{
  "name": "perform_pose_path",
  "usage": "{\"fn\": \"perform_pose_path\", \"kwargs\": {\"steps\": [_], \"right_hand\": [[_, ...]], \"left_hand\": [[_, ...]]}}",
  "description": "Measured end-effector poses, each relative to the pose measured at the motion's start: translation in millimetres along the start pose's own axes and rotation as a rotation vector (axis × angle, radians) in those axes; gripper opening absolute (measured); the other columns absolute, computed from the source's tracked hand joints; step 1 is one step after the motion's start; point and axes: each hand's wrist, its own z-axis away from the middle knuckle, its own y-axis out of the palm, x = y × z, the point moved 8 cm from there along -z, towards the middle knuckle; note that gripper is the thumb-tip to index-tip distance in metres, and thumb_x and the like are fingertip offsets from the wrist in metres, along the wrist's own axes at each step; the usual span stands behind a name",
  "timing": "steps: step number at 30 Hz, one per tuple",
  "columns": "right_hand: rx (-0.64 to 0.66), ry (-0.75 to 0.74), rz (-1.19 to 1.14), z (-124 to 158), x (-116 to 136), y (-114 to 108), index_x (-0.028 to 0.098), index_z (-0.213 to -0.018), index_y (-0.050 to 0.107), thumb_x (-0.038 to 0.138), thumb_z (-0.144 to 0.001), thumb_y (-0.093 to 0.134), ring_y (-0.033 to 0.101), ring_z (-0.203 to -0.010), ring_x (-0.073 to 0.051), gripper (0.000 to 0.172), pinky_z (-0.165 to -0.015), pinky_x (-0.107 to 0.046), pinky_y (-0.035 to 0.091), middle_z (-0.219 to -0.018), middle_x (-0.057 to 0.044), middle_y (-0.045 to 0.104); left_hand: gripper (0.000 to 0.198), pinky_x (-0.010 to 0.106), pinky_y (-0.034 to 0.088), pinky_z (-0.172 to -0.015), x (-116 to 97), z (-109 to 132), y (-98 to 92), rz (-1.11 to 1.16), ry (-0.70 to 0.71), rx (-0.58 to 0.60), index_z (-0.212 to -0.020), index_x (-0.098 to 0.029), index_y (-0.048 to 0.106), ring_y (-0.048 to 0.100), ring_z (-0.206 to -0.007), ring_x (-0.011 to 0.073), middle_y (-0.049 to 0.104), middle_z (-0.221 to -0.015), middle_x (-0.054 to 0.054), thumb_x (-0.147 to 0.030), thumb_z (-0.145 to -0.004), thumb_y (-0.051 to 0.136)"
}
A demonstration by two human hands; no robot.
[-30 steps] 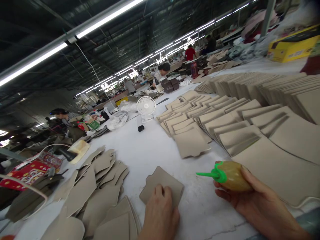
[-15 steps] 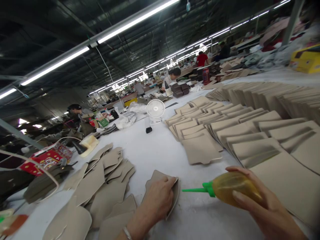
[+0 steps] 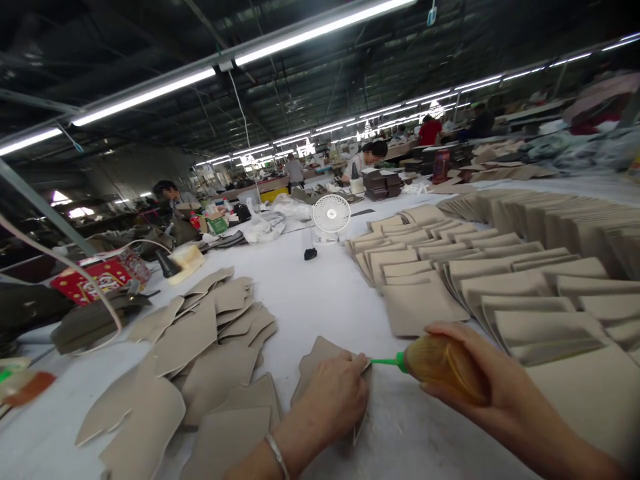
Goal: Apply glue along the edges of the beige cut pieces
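Note:
My right hand is wrapped round a squeeze bottle of amber liquid, held on its side. The bottle's thin green nozzle points left and its tip meets the edge of a taupe leather-like piece by my left fingertips. My left hand grips that piece at its right edge against the table, covering much of it; a bracelet circles the wrist. Left of this hand lies a loose pile of similar cut pieces. To the right, overlapping rows of flat pieces fan out.
A small white fan stands on the white table, with a black object in front. At the left are a red box and a cream holder with a black cone. Several people work farther back.
My right hand has brought the bottle left, so the nozzle now reaches the piece under my left hand. The left hand still grips the piece. The camera view has shifted.

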Motion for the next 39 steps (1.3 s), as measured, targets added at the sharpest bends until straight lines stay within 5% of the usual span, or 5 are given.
{"fn": "perform_pose_path", "kwargs": {"steps": [15, 39], "right_hand": [[0.148, -0.092, 0.028, -7.3, 16.2, 18.4, 0.032, -0.120, 0.046, 0.038, -0.086, 0.065, 0.060, -0.091, -0.026, 0.039, -0.075, -0.033, 0.050, -0.103, -0.003, 0.058], [0.162, 0.003, -0.078, 2.0, -4.2, 15.3, 0.032, -0.120, 0.045, 0.038, -0.088, 0.064, 0.059, -0.095, -0.025, 0.038, -0.079, -0.034, 0.050, -0.109, -0.004, 0.056]], "left_hand": [[0.028, 0.029, 0.046, -0.073, 2.0, 4.0, -1.7, 0.024, -0.020, -0.006, -0.103, -0.024, 0.058, 0.060, -0.082, 0.0199, 0.062, -0.093, 0.004, -0.023, -0.087, 0.035], [0.045, 0.035, 0.047, -0.073, 2.8, 10.5, 5.8, 0.066, -0.050, 0.022, -0.131, -0.027, 0.048, 0.060, -0.082, 0.0240, 0.057, -0.103, 0.008, -0.026, -0.090, 0.029]]}}
